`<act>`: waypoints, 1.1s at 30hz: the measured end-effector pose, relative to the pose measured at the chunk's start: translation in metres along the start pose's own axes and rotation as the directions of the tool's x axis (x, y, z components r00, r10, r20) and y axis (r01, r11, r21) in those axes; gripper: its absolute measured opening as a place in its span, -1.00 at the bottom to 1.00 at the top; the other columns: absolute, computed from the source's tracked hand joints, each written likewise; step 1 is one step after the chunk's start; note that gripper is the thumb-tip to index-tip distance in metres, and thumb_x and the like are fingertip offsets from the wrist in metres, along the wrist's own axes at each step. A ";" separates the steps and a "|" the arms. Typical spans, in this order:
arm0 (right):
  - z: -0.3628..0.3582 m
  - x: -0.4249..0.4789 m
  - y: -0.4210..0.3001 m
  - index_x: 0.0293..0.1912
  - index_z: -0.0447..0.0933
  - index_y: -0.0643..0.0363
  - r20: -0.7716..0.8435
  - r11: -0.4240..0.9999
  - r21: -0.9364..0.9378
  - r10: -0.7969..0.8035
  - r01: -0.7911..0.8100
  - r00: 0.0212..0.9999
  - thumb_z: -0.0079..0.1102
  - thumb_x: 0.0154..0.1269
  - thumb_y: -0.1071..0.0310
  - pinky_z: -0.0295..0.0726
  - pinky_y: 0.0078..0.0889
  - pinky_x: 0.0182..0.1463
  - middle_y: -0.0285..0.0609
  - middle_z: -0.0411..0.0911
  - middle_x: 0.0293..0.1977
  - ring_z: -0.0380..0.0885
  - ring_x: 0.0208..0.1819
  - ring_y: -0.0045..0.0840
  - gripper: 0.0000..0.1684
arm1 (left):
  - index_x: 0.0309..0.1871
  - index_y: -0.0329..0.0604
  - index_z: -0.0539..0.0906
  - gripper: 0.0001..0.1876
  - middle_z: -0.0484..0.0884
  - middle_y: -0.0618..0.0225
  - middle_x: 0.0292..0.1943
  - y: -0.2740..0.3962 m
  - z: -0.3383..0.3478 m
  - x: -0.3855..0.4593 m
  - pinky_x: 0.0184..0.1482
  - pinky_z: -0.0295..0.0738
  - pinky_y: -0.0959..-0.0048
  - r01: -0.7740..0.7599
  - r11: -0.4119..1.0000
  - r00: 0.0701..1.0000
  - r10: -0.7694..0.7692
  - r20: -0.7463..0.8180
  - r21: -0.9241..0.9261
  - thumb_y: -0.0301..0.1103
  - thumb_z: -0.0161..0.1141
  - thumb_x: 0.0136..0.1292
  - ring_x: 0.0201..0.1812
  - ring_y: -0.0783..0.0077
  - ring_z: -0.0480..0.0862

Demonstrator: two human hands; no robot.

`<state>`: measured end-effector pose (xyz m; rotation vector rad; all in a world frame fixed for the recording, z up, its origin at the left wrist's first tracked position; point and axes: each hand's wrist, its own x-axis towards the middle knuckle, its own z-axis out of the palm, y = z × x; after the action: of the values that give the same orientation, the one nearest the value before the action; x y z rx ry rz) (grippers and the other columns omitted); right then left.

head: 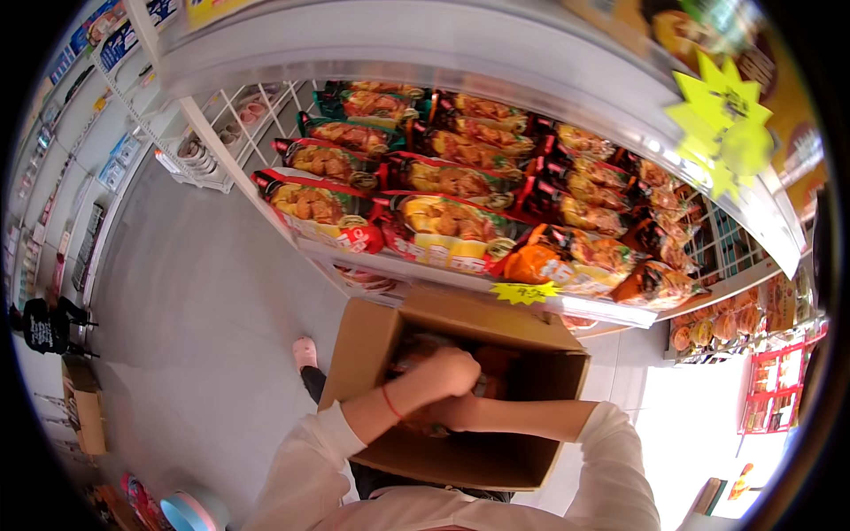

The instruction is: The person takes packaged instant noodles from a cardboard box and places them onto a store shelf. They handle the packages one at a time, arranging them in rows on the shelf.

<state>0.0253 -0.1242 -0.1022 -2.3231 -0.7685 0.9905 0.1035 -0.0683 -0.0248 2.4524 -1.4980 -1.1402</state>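
An open cardboard box (pixel 564 411) is in front of my body, its flaps spread and its far side close beneath a shop shelf. Both of my forearms reach into it. My left hand (pixel 458 369), with a red string at the wrist, is curled above my right hand (pixel 457 413), and the two meet near the box's middle. Glossy food packets (pixel 420 346) lie inside around them. The fingers are largely hidden, so whether either hand grips a packet cannot be told. Rows of bagged food packets (pixel 448 229) fill the wire shelf above the box.
A yellow star-shaped price tag (pixel 524 292) hangs on the shelf's front edge. The upper shelf (pixel 412 40) juts over the packets, with a larger yellow tag (pixel 720 126). Grey tiled floor (pixel 199 299) extends left to other shelving. A blue basin (pixel 186 510) stands at lower left.
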 end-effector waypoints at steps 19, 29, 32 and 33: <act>-0.065 -0.178 -0.062 -0.05 0.34 0.23 -0.925 0.887 0.296 0.359 -0.355 0.125 0.16 -0.08 0.51 0.15 -0.17 0.19 0.03 0.18 0.10 0.15 0.13 -0.08 -0.51 | -0.37 -0.24 0.56 -0.88 0.59 0.18 -0.46 0.014 -0.011 -0.034 -0.23 0.43 0.19 -0.427 0.867 0.713 0.149 -0.685 -0.256 -0.42 0.08 0.04 -0.35 0.04 0.56; 0.038 -0.196 -0.016 0.14 0.00 0.26 -0.688 0.723 0.678 0.688 -0.133 0.232 -0.06 0.10 0.50 0.39 0.01 -0.14 0.28 0.42 -0.21 0.38 -0.15 0.15 -0.40 | 0.08 -0.19 0.21 -0.56 0.52 -0.08 -0.31 0.028 0.089 -0.127 -0.29 0.41 0.10 0.291 0.731 0.309 -0.682 -0.663 -0.617 -0.46 0.05 0.12 -0.28 -0.07 0.53; 0.031 -0.182 -0.007 0.08 0.07 0.19 -0.738 0.731 0.633 0.669 -0.256 0.086 -0.10 0.04 0.52 0.36 0.14 -0.28 0.27 0.46 -0.41 0.41 -0.34 0.19 -0.45 | -0.01 -0.23 0.27 -0.68 0.54 -0.07 -0.43 0.031 0.084 -0.119 -0.44 0.39 0.04 0.419 0.653 0.298 -0.756 -0.583 -0.631 -0.43 -0.02 0.17 -0.40 -0.13 0.53; 0.032 -0.179 -0.015 0.08 0.08 0.18 -0.714 0.697 0.656 0.697 -0.288 0.059 -0.09 0.03 0.51 0.36 0.14 -0.28 0.27 0.46 -0.40 0.41 -0.34 0.18 -0.45 | -0.02 -0.22 0.28 -0.71 0.54 -0.05 -0.48 0.027 0.087 -0.121 -0.47 0.37 0.04 0.409 0.662 0.297 -0.747 -0.594 -0.628 -0.42 -0.04 0.18 -0.42 -0.12 0.53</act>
<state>-0.1065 -0.2252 -0.0266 -2.2463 0.7912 -0.2863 -0.0011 0.0406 -0.0095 2.6289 -0.0244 -0.0502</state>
